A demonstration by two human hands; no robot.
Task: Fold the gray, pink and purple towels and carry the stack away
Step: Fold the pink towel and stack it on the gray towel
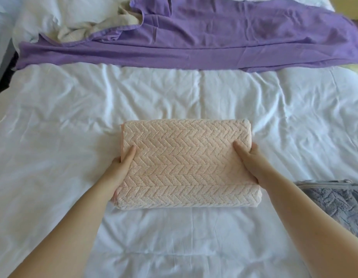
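The pink towel [186, 163] is folded into a thick, neat rectangle with a raised herringbone weave, lying flat in the middle of the bed [53, 137], long sides running left to right, its layered open edges showing at the left end. The purple towel [204, 41] is unfolded (thin and creased), spread in a long band across the far side of the bed from the left edge to the right edge. The gray towel [334, 205], plush with the same herringbone texture, sits at the bed's right edge, near side, partly cut off by the frame.
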